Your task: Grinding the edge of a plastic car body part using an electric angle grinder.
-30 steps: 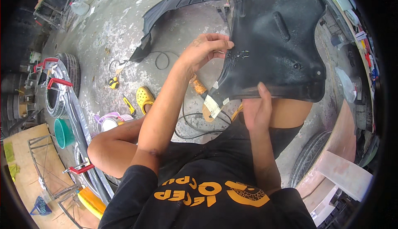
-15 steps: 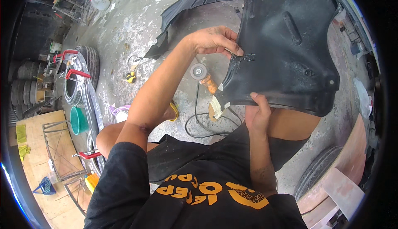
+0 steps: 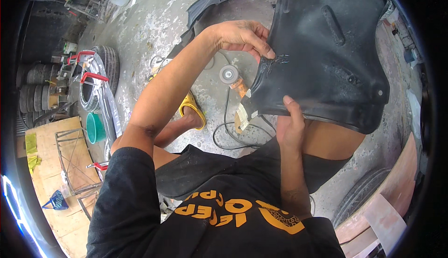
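A large black plastic car splash shield [image 3: 308,78] lies across my right thigh and stretches away to the far right. My left hand [image 3: 245,37] pinches its left edge, thumb on top, beside a rough, shiny, melted-looking patch [image 3: 275,62]. At the near edge, my right hand [image 3: 291,125] grips the shield with the thumb above and the fingers hidden below. Strips of pale tape [image 3: 243,111] cling to the shield's near left corner. Just left of that corner an orange angle grinder [image 3: 240,87] with a grey disc rests on the floor.
A black cord [image 3: 227,134] loops over the worn concrete floor. On the left are red clamps [image 3: 95,77] on a silver-wrapped part, a tyre [image 3: 109,64], a green tub [image 3: 95,128] and a plywood board [image 3: 58,148]. Another tyre [image 3: 357,195] and curved panels [image 3: 380,197] are at the near right.
Both hands keep their hold on the shield. The left thumb has shifted slightly along the patch's edge. My view has turned a little, and my yellow-shod foot shows more fully.
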